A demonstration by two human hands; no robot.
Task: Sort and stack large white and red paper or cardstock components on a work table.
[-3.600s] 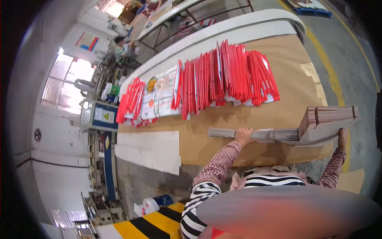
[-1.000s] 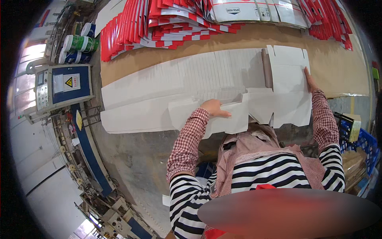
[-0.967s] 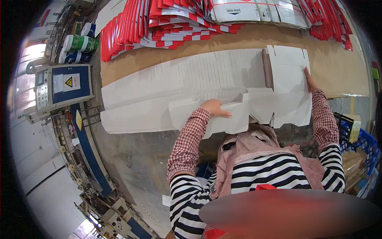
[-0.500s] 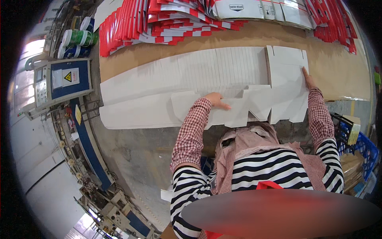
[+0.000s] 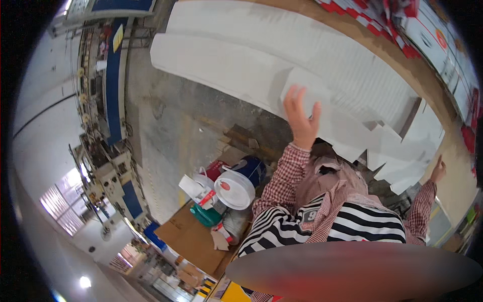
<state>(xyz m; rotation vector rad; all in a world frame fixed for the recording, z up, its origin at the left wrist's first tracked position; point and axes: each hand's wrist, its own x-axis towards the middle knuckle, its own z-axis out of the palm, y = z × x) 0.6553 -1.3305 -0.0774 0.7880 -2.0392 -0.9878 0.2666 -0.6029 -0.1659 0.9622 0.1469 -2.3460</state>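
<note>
A stack of white die-cut cardboard sheets [image 5: 226, 58] lies across the table in front of me, with notched flaps at its right end. My left hand [image 5: 303, 121] is raised over the near edge of this stack, fingers spread and nothing in them. Off the right end, my right hand [image 5: 438, 171] is beside the cardboard over the brown table surface [image 5: 455, 166]. Its index finger stretches out, and I see nothing held; the other fingers are small and partly hidden.
Red-and-white folded cartons [image 5: 362, 20] are piled at the far right of the table. To my left on the floor side stand a white-lidded bucket [image 5: 235, 190] and an open brown cardboard box [image 5: 188, 236]. A long machine with a blue bed [image 5: 114, 85] runs along the left.
My view has swung left and down, bringing the buckets and box into sight. My left hand has lifted off the cardboard with its fingers spread; my right hand has left the cardboard's right edge.
</note>
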